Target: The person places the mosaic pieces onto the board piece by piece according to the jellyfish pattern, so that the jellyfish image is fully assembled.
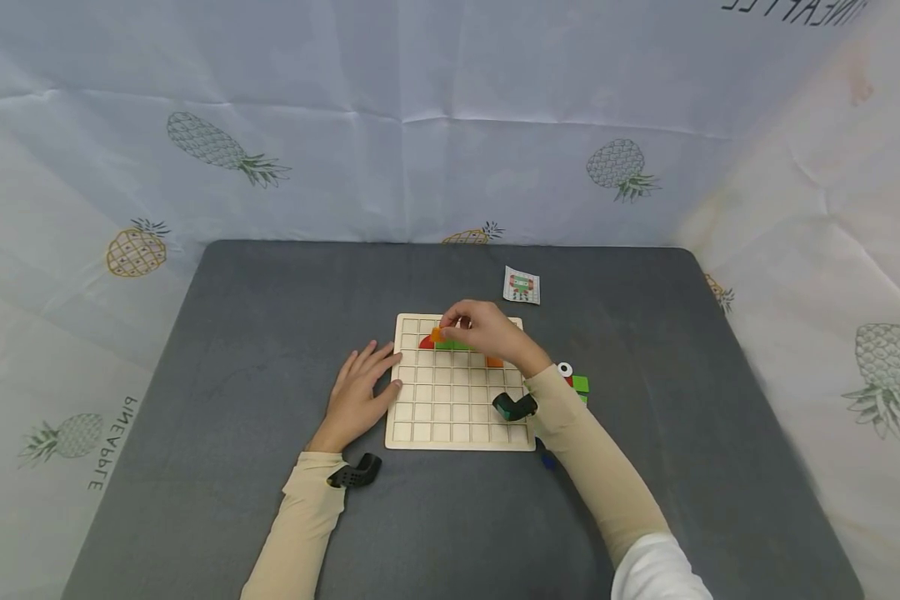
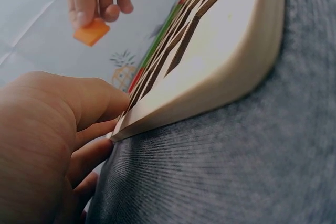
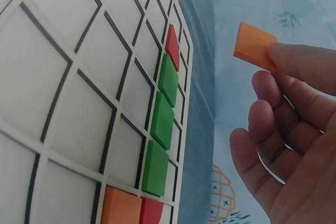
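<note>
My right hand (image 1: 487, 329) pinches an orange square tile (image 3: 254, 45) between thumb and index finger, above the far left part of a pale wooden grid board (image 1: 450, 408). The other fingers are loosely bent. On the board, three green square tiles (image 3: 161, 120) lie in a row with a red piece (image 3: 172, 46) at one end. At the row's other end are another orange tile (image 3: 121, 205) and a red piece (image 3: 150, 211). My left hand (image 1: 360, 396) lies on the table with fingers extended, its fingertips touching the board's left edge.
Right of the board, partly behind my right forearm, lie green blocks (image 1: 581, 384), a white ring-shaped piece (image 1: 565, 369) and a blue piece (image 1: 548, 461). A printed picture card (image 1: 522, 286) lies beyond the board on the dark grey table (image 1: 270, 292).
</note>
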Demonstrator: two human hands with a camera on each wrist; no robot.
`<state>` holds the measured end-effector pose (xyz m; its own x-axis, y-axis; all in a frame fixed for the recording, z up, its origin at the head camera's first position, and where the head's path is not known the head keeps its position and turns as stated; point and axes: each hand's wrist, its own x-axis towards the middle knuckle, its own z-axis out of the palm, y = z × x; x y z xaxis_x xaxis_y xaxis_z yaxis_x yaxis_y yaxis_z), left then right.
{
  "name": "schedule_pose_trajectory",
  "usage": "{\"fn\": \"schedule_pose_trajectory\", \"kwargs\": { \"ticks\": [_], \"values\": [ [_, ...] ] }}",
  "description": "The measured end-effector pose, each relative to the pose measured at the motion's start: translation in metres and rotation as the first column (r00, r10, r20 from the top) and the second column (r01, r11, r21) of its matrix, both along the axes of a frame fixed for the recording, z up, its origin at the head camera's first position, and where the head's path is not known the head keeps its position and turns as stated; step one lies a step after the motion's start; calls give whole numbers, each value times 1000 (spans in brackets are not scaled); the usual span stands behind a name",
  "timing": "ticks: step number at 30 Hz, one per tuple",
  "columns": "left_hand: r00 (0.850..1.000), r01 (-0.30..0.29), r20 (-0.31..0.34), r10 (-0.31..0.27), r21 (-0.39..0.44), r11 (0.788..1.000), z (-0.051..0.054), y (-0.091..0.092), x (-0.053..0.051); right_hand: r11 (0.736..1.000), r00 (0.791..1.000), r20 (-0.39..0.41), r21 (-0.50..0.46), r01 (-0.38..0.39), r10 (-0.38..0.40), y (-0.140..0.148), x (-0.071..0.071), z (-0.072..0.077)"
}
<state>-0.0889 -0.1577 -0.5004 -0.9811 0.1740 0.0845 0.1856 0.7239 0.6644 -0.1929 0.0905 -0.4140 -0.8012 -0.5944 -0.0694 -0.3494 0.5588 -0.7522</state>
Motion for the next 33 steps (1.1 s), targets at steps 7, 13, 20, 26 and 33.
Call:
{"fn": "schedule_pose_trajectory", "kwargs": {
  "ticks": [7,13,20,26,33],
  "values": [
    [1000,5,-4,-5,1,1000,0,-1,0,1000,1000,-1,27,-15,15,-9,-4,-9],
    [999,-3,-34,3,6,1000,-1,1,0,999,999,39,51,6,-8,-17,-6,-18],
    [1000,-1,-11,1,-10,1000,0,1,0,995,997,75,105,-5,-3,-24,-4,-25],
    [1000,-3,1,3,-10,1000,1,1,0,994,995,94,108,-20,10,-25,-2,-28],
    [1000,-6,-2,6,-5,1000,1,1,0,991,998,42,123,-55,50,-27,-4,-35]
  ]
}}
